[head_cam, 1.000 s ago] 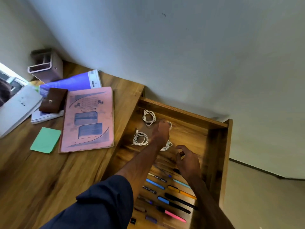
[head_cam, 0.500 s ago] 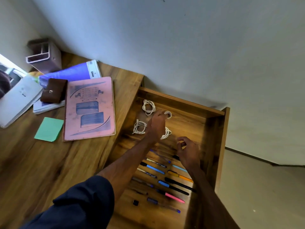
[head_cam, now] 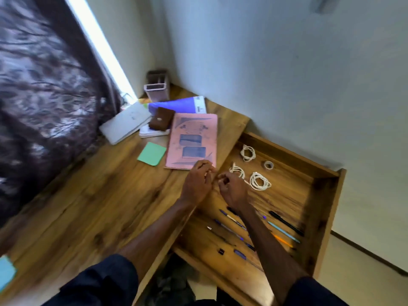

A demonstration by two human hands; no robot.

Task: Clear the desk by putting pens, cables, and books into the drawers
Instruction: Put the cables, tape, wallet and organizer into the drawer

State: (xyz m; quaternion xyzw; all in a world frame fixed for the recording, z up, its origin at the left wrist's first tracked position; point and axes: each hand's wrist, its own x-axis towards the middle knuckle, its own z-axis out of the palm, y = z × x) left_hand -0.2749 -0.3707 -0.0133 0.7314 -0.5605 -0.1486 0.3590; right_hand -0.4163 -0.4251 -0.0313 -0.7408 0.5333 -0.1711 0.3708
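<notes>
Left hand (head_cam: pixel 198 182) and right hand (head_cam: pixel 234 188) are curled side by side; whether either holds anything, I cannot tell. The left reaches the pink book (head_cam: pixel 194 138) on the desk (head_cam: pixel 99 206), its cover print too blurred to read. Cables (head_cam: pixel 259 181) and pens (head_cam: pixel 284 223) lie in the drawer (head_cam: pixel 287 195).

Looks like a home study corner: wooden counter (head_cam: pixel 92 208) against the wall, patterned curtain (head_cam: pixel 44 96), books (head_cam: pixel 192 141), pen holder (head_cam: pixel 157 89).
</notes>
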